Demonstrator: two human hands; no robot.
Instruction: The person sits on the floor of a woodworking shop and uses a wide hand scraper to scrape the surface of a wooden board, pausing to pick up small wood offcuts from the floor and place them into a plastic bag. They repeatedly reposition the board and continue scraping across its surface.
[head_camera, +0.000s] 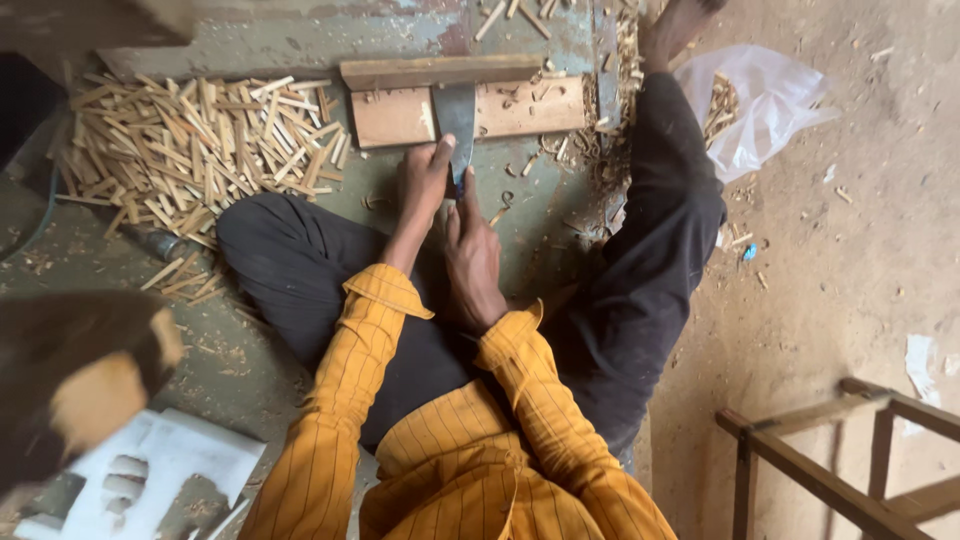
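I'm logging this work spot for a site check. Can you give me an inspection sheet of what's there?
Surface: worn grey-green floor, dusty, with shavings.
Job's things: metal blade lying on a wooden block; pile of cut wooden sticks to the left.
Clutter: clear plastic bag holding wood bits; white foam piece; scattered chips.
Hands: left hand and right hand both at the blade's lower end; exact grip unclear.
Cables: nothing seen.
Surroundings: sandy ground, wooden frame at lower right.
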